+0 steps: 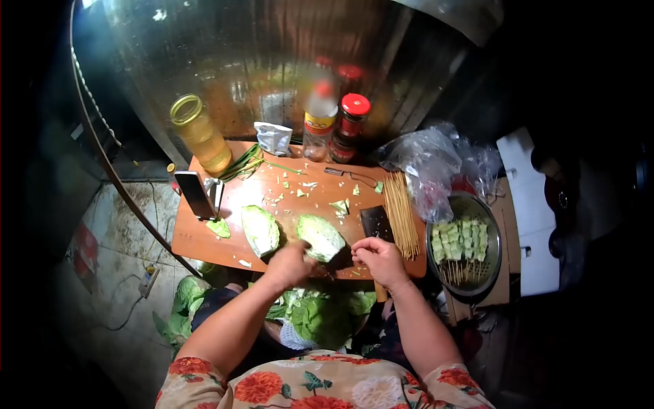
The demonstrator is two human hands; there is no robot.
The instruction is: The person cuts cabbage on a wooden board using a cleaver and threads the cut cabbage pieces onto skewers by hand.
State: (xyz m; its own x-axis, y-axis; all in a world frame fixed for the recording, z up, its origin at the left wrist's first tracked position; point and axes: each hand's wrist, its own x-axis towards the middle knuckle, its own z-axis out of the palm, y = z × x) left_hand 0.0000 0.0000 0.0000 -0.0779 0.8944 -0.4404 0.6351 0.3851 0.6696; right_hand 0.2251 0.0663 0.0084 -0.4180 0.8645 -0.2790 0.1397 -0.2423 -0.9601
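My left hand [291, 264] is at the front edge of the wooden board, between two cut cabbage pieces. Its fingers look curled inward and are partly in shadow; what they hold, if anything, is hidden. One cabbage piece [259, 229] lies just beyond it to the left, the other cabbage piece [320, 237] to the right with its cut layers facing up. My right hand [383, 262] is raised right of that piece, thumb and fingers pinched together; anything in the pinch is too small to make out. A cleaver [375, 223] lies beyond the right hand, its handle toward me.
Bamboo skewers [400, 213] lie at the board's right. A colander [490, 271] holds skewered cabbage. Along the back stand an oil jar [208, 140], a bottle [319, 129] and a red-lidded jar [354, 116]. A phone [195, 195] stands left. Cabbage leaves [320, 317] fill a basin below.
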